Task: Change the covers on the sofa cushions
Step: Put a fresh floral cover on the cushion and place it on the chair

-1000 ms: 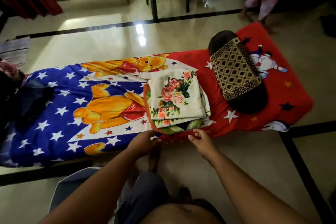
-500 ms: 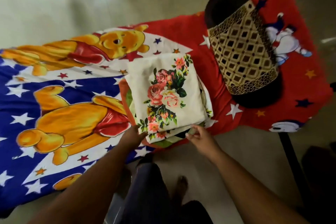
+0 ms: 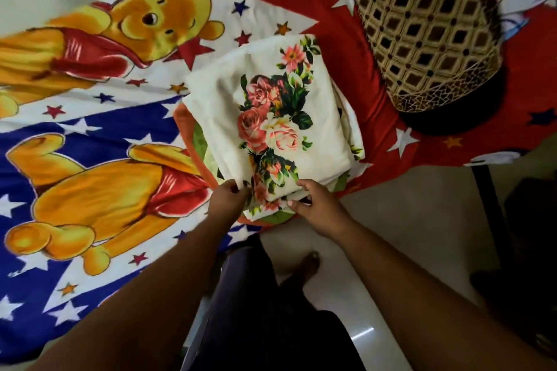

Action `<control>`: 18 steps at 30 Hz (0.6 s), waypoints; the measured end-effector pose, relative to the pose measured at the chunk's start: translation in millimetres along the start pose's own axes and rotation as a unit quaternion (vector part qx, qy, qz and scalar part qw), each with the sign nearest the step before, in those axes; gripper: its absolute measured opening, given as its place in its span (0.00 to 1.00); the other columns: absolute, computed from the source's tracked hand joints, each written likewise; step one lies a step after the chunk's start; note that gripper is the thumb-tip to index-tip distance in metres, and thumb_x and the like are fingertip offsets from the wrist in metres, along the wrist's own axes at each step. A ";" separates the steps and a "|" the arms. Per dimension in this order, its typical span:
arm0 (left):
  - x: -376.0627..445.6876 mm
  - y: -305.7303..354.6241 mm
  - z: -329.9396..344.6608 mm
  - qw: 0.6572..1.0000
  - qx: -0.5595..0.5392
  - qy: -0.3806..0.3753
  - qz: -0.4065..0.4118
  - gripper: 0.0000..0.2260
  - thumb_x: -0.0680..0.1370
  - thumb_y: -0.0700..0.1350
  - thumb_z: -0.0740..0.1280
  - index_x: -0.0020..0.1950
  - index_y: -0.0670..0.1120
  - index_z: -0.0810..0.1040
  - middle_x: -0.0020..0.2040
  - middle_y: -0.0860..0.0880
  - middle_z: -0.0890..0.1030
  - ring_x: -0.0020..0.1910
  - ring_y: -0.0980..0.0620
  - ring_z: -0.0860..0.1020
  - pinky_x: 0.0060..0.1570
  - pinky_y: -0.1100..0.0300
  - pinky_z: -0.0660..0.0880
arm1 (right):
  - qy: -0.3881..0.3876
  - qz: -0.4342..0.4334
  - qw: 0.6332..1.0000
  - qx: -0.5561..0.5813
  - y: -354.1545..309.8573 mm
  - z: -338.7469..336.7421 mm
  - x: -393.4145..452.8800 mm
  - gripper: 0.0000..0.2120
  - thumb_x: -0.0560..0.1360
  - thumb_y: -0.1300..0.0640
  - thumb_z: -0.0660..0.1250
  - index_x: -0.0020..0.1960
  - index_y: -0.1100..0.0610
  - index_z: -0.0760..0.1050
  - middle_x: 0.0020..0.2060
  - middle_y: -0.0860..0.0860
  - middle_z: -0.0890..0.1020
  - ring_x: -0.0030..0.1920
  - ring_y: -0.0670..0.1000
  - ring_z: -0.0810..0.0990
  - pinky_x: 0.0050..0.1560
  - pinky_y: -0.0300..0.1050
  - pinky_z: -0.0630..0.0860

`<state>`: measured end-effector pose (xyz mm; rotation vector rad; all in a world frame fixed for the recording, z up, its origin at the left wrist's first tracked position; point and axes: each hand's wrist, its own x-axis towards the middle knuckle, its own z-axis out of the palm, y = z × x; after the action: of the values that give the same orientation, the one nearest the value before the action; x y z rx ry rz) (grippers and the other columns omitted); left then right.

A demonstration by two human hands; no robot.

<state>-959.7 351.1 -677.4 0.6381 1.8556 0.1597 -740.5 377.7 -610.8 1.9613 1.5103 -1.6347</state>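
A stack of folded covers lies on the bed near its front edge. The top one is a cream floral cover with roses; orange and green folded cloth shows beneath it. My left hand pinches the near left corner of the cream floral cover. My right hand grips the near right edge of the stack, fingers curled into the layers. A cushion in a brown and gold diamond-pattern cover lies on the bed to the right of the stack.
The bed carries a cartoon bear sheet in blue, white and red with stars. Shiny pale floor runs along the bed's front edge, with a dark floor strip at right. My legs and a foot are below.
The view has dropped closer over the stack. Both hands moved from the bed's front edge up onto the near edge of the folded covers and took hold of it.
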 end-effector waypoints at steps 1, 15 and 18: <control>-11.4 10.4 -2.2 0.999 -0.026 0.000 0.018 0.06 0.77 0.47 0.72 0.43 0.45 0.80 0.37 0.49 0.82 0.38 0.49 0.80 0.36 0.59 0.72 | 0.008 -0.016 1.000 -0.014 -2.2 -1.6 -4.1 0.32 0.77 0.45 0.72 0.76 0.50 0.66 0.72 0.53 0.70 0.71 0.55 0.71 0.68 0.54 0.72; -248.5 174.3 6.1 0.919 -0.187 -0.217 0.271 0.21 0.76 0.50 0.72 0.45 0.31 0.77 0.40 0.41 0.80 0.39 0.49 0.77 0.40 0.60 0.74 | 0.315 -0.143 0.938 -0.009 24.1 -85.6 -182.9 0.23 0.70 0.64 0.69 0.65 0.52 0.79 0.55 0.53 0.82 0.57 0.56 0.80 0.54 0.44 0.74; -310.2 186.0 30.8 0.909 -0.170 -0.141 0.352 0.18 0.80 0.52 0.68 0.49 0.35 0.80 0.43 0.46 0.83 0.43 0.54 0.80 0.44 0.64 0.74 | 0.370 -0.141 0.911 0.119 52.2 -104.6 -240.7 0.20 0.73 0.58 0.62 0.63 0.58 0.80 0.55 0.53 0.84 0.56 0.54 0.81 0.54 0.40 0.74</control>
<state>-791.9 347.7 -355.5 0.9999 1.2093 0.8036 -606.1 285.7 -398.5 2.8253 1.9888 -1.2539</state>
